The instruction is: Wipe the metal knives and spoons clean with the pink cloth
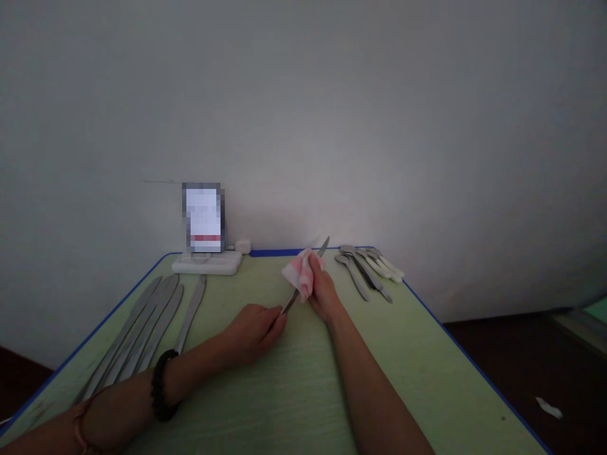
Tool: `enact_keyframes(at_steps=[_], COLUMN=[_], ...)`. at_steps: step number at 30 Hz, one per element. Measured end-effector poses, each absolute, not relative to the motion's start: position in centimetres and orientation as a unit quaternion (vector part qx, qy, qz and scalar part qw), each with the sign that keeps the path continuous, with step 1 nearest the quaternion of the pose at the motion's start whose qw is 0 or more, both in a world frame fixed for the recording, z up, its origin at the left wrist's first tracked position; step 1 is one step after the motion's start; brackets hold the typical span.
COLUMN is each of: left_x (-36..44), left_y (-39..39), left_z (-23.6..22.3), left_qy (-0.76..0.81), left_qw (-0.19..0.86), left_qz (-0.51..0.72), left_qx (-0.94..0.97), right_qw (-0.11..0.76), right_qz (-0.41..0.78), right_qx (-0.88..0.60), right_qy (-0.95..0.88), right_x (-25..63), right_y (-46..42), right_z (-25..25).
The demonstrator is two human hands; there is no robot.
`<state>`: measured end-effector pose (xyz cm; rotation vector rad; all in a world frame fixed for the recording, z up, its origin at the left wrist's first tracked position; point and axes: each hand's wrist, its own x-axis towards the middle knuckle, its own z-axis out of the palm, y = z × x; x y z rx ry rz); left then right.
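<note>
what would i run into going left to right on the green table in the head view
group of knives → lit screen → left hand → pink-and-white cloth → right hand → spoons

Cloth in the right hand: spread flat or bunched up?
Bunched up: the cloth gathers in folds in the right hand, with the knife showing on two sides of it.

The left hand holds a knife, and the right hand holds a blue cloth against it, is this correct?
The cloth is not blue: the head view shows it pink and white. The left hand does hold the knife, the right hand the cloth.
</note>
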<state>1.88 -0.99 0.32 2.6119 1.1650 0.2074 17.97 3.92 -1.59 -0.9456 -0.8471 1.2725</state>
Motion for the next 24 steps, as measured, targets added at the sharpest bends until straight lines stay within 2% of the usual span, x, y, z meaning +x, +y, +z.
enact_keyframes(at_steps=[4, 9, 15, 24], left_x=[1.9, 2.1, 2.2, 2.7], left_y=[-0.9, -0.6, -0.4, -0.9], left_z=[0.2, -0.3, -0.3, 0.4], left_qy=[0.434, 0.490, 0.494, 0.506], left_qw=[0.124, 0.110, 0.090, 0.038], left_qz=[0.080, 0.050, 0.022, -0.034], left_qx=[0.889, 0.863, 0.865, 0.861], right_qw=[0.599, 0.528, 0.564, 0.615], right_qz=[0.587, 0.519, 0.469, 0.562], right_qx=[-0.385, -0.441, -0.472, -0.423], right_qy=[-0.385, -0.507, -0.489, -0.356], right_x=[18.0, 17.7, 17.6, 17.7], right_y=[4.2, 3.4, 3.5, 4.5], right_z=[-1.6, -0.8, -1.1, -2.1])
